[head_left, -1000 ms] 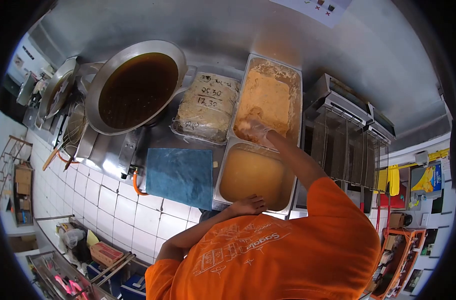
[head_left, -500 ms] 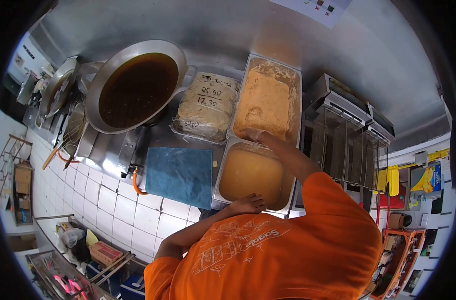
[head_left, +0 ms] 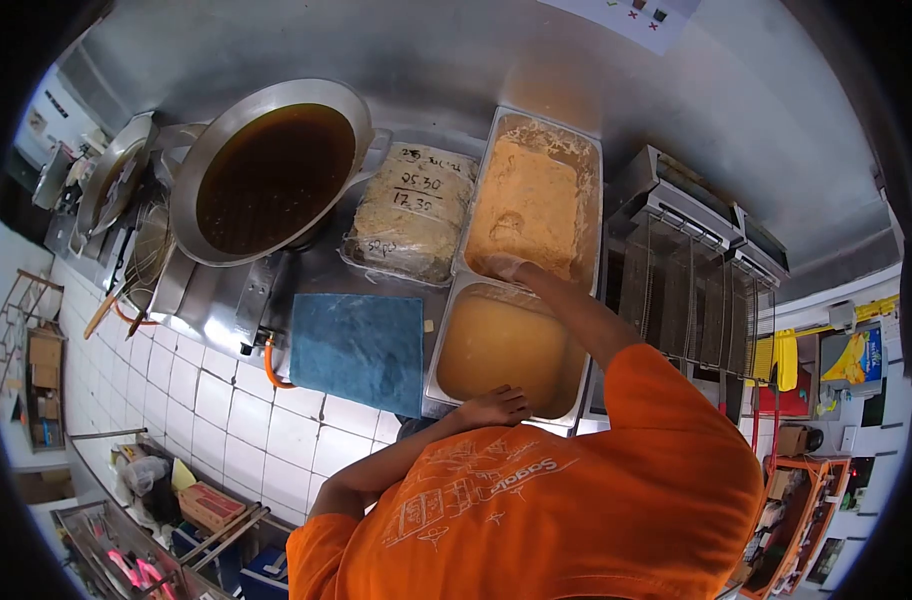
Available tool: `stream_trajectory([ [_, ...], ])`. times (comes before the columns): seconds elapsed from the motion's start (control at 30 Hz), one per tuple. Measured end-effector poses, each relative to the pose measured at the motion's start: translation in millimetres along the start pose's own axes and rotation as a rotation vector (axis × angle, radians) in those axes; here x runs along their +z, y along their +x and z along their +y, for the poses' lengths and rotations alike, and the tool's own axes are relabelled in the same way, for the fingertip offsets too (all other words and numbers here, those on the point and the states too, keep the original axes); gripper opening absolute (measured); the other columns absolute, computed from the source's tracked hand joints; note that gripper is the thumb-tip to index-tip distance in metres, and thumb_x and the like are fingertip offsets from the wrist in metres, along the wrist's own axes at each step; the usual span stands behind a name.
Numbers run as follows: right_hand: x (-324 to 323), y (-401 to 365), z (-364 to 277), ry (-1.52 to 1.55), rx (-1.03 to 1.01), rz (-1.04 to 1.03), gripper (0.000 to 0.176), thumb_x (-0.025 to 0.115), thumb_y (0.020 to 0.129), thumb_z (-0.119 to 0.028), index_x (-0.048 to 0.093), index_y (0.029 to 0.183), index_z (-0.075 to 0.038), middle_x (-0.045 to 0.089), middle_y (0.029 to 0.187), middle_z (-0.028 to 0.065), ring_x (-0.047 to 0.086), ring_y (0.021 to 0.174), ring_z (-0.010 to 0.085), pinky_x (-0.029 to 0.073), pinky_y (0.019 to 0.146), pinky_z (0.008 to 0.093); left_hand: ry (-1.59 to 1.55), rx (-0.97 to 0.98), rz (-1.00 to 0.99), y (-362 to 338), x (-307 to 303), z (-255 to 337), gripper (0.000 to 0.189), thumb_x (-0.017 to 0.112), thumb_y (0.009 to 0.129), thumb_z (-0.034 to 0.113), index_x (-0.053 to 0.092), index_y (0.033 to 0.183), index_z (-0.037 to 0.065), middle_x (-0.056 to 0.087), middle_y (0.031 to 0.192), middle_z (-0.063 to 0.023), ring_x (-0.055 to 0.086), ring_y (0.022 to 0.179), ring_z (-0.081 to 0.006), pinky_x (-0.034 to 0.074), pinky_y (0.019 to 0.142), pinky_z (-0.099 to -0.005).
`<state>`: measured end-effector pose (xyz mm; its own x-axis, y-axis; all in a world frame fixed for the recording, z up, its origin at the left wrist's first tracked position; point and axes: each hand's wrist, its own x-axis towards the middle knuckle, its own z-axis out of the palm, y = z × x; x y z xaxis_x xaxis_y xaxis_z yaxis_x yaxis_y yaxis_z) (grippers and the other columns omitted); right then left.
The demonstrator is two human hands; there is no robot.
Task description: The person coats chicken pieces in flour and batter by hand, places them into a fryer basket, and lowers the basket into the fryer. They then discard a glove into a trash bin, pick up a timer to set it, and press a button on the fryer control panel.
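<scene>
My right hand (head_left: pixel 508 268), dusted with pale powder, is down at the near end of a metal pan of orange-tinted flour or breading (head_left: pixel 531 190). Its fingers look bunched together, and whatever they may hold is hidden. Directly in front of that pan is a second metal pan of cloudy yellow-brown liquid (head_left: pixel 501 345). Over its near rim rests my left hand (head_left: pixel 498 406), with loosely bent fingers slightly apart and no object visible in them. Beside the breading stands a plastic-wrapped block (head_left: pixel 411 215) with handwritten numbers.
A large wok of dark oil (head_left: pixel 276 180) sits on a burner at left. The blue cloth (head_left: pixel 358 350) lies at the counter's front edge. Wire fryer baskets (head_left: pixel 691 290) stand to the right. Strainers with wooden handles (head_left: pixel 141 255) are at far left, above a tiled floor (head_left: pixel 246 420).
My right hand has shifted very slightly within the breading at the pan's near end. The left hand stays on the rim of the liquid pan.
</scene>
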<state>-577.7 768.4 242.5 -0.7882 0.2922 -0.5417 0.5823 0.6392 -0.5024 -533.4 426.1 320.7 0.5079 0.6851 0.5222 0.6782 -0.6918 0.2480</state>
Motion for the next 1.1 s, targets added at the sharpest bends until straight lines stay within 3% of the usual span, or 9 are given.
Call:
stream_trajectory([
  [0.07, 12.3, 19.9, 28.4, 0.103, -0.017, 0.102, 0.031, 0.056, 0.089, -0.029, 0.068, 0.085, -0.001, 0.068, 0.088, 0.0159, 0.063, 0.077, 0.026, 0.049, 0.072, 0.04, 0.074, 0.01, -0.013, 1.8, -0.7, -0.9, 0.023, 0.06, 0.085, 0.023, 0.058, 0.106, 0.015, 0.054, 0.099, -0.0014, 0.054, 0.105, -0.0191, 0.046, 0.093, -0.0324],
  [0.13, -27.2, -19.8, -26.2, -0.237, 0.006, 0.03, 0.032, 0.059, 0.086, -0.029, 0.069, 0.098, -0.001, 0.067, 0.104, 0.0215, 0.065, 0.093, 0.03, 0.05, 0.081, 0.04, 0.087, -0.005, -0.025, 2.4, 1.4, -5.6, 0.025, 0.06, 0.084, 0.023, 0.058, 0.108, 0.016, 0.054, 0.1, -0.0013, 0.054, 0.105, -0.0192, 0.046, 0.093, -0.0329],
  [0.27, -75.6, -32.7, -106.2, -0.627, 0.035, -0.073, 0.032, 0.063, 0.085, -0.025, 0.069, 0.103, 0.001, 0.066, 0.111, 0.0251, 0.063, 0.108, 0.0348, 0.049, 0.091, 0.0413, -0.022, -0.037, -0.043, -3.8, 12.6, 0.9, 0.027, 0.06, 0.083, 0.022, 0.058, 0.11, 0.016, 0.055, 0.101, -0.0008, 0.054, 0.107, -0.0193, 0.047, 0.094, -0.034],
  [0.37, -29.3, 13.4, -66.6, -0.093, 0.058, 0.692, 0.024, 0.059, 0.087, -0.02, 0.069, 0.097, 0.0, 0.065, 0.109, 0.0271, 0.063, 0.107, 0.0367, 0.049, 0.09, 0.0438, 0.03, -0.003, 0.038, 1.0, 4.8, 0.2, 0.021, 0.06, 0.081, 0.022, 0.056, 0.1, 0.015, 0.053, 0.095, -0.001, 0.054, 0.101, -0.0184, 0.046, 0.088, -0.0324],
  [0.53, -7.7, 11.0, -43.2, 0.038, -0.129, 0.251, 0.03, 0.058, 0.089, -0.023, 0.065, 0.104, 0.002, 0.065, 0.108, 0.0241, 0.062, 0.101, 0.0339, 0.048, 0.088, 0.0424, 0.043, 0.008, 0.063, 4.5, -5.7, -0.9, 0.017, 0.06, 0.082, 0.021, 0.057, 0.097, 0.013, 0.053, 0.094, -0.0016, 0.054, 0.099, -0.0186, 0.046, 0.085, -0.0316],
  [0.73, -0.1, 4.5, -1.8, -0.1, -0.025, -0.188, 0.034, 0.058, 0.09, -0.027, 0.064, 0.11, 0.0, 0.065, 0.109, 0.0212, 0.061, 0.101, 0.0324, 0.047, 0.089, 0.0418, -0.041, -0.007, 0.05, 5.7, 0.5, 0.8, 0.016, 0.06, 0.084, 0.021, 0.058, 0.097, 0.012, 0.055, 0.095, -0.0024, 0.054, 0.102, -0.0191, 0.046, 0.086, -0.0321],
  [0.93, -19.2, 9.7, 12.1, 0.026, -0.071, -0.15, 0.038, 0.058, 0.091, -0.03, 0.063, 0.116, -0.001, 0.065, 0.109, 0.0182, 0.06, 0.101, 0.0309, 0.047, 0.09, 0.0412, 0.006, 0.005, 0.045, 4.4, -2.8, -4.1, 0.019, 0.061, 0.083, 0.021, 0.058, 0.1, 0.012, 0.055, 0.097, -0.0027, 0.054, 0.106, -0.0187, 0.046, 0.086, -0.0323],
  [0.97, -21.8, 20.9, 22.6, 0.033, -0.173, -0.097, 0.039, 0.059, 0.091, -0.031, 0.063, 0.119, -0.003, 0.066, 0.108, 0.0174, 0.061, 0.104, 0.0314, 0.047, 0.095, 0.0418, 0.004, 0.002, 0.026, 4.9, -3.0, -3.8, 0.02, 0.061, 0.083, 0.021, 0.058, 0.101, 0.012, 0.055, 0.098, -0.0024, 0.054, 0.107, -0.0188, 0.046, 0.087, -0.0323],
  [1.1, -55.1, 14.6, 12.9, -0.291, -0.09, 0.317, 0.05, 0.062, 0.09, -0.034, 0.056, 0.129, -0.003, 0.064, 0.12, 0.0161, 0.06, 0.111, 0.029, 0.047, 0.098, 0.04, 0.037, 0.025, -0.019, -1.4, 7.7, -3.8, 0.024, 0.06, 0.083, 0.022, 0.057, 0.104, 0.012, 0.054, 0.101, -0.0018, 0.053, 0.109, -0.0188, 0.045, 0.088, -0.032],
])
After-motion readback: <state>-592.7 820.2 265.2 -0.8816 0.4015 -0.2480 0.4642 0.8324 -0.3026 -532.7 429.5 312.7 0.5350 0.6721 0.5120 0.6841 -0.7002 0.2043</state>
